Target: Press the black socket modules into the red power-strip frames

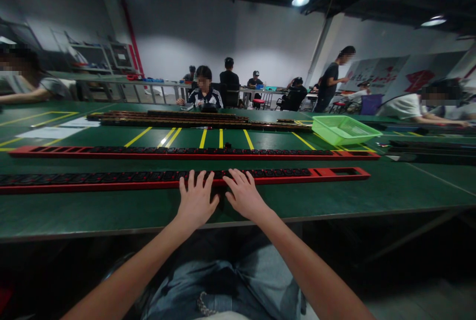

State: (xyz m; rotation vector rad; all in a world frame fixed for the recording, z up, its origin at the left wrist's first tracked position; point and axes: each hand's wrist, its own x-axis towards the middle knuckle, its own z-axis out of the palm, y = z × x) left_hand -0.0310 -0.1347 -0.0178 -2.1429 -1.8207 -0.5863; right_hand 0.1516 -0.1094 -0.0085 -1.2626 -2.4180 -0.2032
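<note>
A long red rail lies across the table close to me, filled with a row of black square pieces. Towards its right end the rail shows an unfilled slot. My left hand rests with spread fingers on the front edge and the black pieces near the middle. Just to its right, my right hand touches the same rail, fingers stretched out over the pieces. Neither hand grips anything. Behind it lies a second red rail, also lined with black pieces, with a small dark object standing near its middle.
The green table carries yellow tape lines. Farther back lie a stack of long dark strips, white paper sheets and a green basket. Dark strips lie at the right. Several people sit or stand around.
</note>
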